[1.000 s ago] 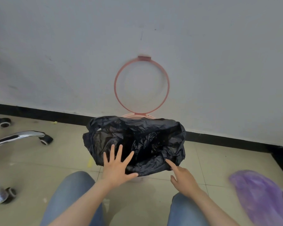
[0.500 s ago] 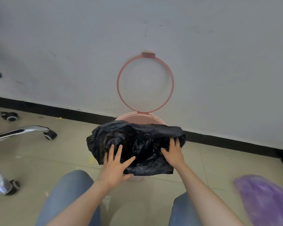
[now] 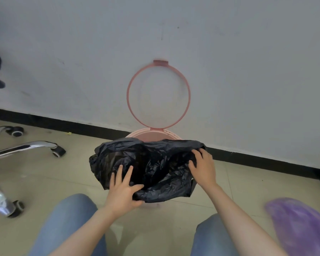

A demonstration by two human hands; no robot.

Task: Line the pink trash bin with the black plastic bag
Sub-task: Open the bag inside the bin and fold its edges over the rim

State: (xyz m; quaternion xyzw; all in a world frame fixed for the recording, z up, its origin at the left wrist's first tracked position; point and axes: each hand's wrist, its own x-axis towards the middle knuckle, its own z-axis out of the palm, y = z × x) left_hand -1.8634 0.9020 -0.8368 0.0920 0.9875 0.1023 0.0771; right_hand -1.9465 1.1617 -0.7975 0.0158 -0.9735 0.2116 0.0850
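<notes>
The pink trash bin (image 3: pixel 151 134) stands on the floor against the wall, only its far rim showing. Its pink ring lid (image 3: pixel 158 95) is flipped up against the wall. The black plastic bag (image 3: pixel 151 167) lies crumpled over the bin's mouth, hanging over the near and left sides. My left hand (image 3: pixel 123 189) presses flat on the bag's near left part, fingers spread, thumb on the plastic. My right hand (image 3: pixel 203 168) rests on the bag's right edge with fingers curled into the folds.
A chrome office chair base (image 3: pixel 17 148) with black castors sits at the left. A purple plastic bag (image 3: pixel 299 226) lies on the tiled floor at the lower right. My knees in blue jeans (image 3: pixel 68 218) frame the bin. A black skirting board (image 3: pixel 266 159) runs along the wall.
My right hand has moved from the floor side up onto the bag's right edge and then further back. The bag has been pushed lower over the bin, baring the far rim.
</notes>
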